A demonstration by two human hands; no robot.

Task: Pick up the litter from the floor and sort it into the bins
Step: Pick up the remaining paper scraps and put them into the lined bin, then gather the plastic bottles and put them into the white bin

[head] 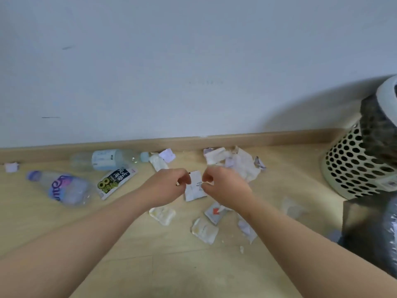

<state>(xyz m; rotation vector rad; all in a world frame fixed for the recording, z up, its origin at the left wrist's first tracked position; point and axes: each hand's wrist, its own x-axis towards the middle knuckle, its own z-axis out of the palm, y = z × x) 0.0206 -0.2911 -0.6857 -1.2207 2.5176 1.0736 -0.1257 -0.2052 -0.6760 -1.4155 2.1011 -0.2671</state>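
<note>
Both hands hold a small white paper scrap [195,187] above the floor: my left hand [166,187] pinches its left edge and my right hand [223,186] pinches its right edge. Litter lies scattered on the wooden floor. Two clear plastic bottles [107,160] [62,188] lie at the left, with a black and yellow sachet [115,181] between them. Crumpled white paper [238,162] sits by the skirting board. Small white packets [163,215] [204,230] lie under my hands. A perforated bin [348,166] with a dark liner stands at the right.
A second dark-lined bin [373,235] sits at the lower right edge. A red-marked packet [214,211] and torn scraps [246,227] lie near my right forearm. One small scrap [11,167] rests far left by the skirting board [64,148]. A white wall rises behind.
</note>
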